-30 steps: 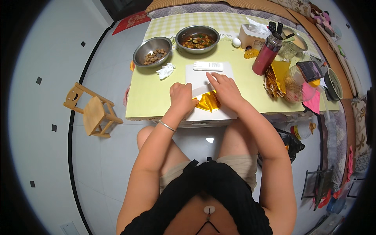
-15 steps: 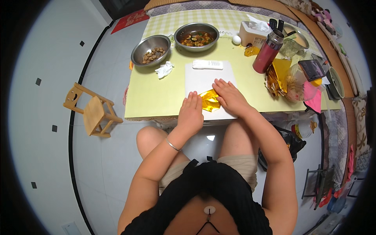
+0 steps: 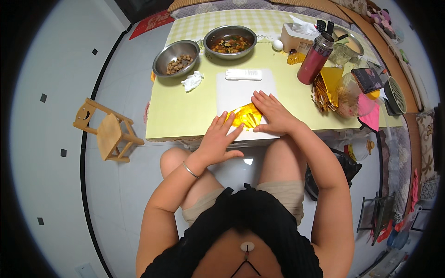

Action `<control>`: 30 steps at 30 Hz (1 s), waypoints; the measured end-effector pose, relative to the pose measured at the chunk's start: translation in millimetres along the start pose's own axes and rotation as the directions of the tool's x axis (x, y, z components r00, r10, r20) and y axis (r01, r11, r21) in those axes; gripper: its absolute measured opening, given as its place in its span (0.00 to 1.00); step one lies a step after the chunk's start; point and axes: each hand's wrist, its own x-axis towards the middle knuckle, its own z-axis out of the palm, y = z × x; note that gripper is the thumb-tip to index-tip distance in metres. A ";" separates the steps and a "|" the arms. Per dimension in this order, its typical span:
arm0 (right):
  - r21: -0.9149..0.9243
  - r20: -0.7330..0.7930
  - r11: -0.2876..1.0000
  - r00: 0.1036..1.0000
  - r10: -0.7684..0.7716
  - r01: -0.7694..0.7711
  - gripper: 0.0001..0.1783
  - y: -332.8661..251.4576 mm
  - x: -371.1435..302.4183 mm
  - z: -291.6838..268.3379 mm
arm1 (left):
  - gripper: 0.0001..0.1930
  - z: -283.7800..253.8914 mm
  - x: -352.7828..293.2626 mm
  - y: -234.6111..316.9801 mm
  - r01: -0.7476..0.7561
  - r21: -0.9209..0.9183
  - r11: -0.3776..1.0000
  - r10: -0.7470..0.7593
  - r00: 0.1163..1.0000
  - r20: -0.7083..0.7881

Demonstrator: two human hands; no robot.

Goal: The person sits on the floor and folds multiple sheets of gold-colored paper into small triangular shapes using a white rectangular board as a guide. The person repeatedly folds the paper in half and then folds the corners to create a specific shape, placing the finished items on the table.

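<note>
Both your left hand [image 3: 214, 141] and right hand [image 3: 276, 116] are touching the gold foil [image 3: 248, 116] on the white board [image 3: 241, 91], left fingers lying splayed, right ones slightly parted, neither gripping; even outward pressure is probably suiting it.

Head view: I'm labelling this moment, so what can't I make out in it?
In the head view:
- Golden foil: its left edge, covered by fingers of the left hand.
- Palm of the right hand: turned down, hidden by its back.
- Black bag: its contents, hidden by its sides; the right forearm covers part.
- Food pieces: too small to identify.
- Dark door: cut off by the upper edge.
</note>
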 end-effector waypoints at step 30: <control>0.927 -0.375 0.278 0.644 0.667 0.252 0.06 -48.6 13.4 32.9 | 0.03 13.2 17.3 -50.9 -0.008 -0.999 0.042 -0.740 0.671 -0.036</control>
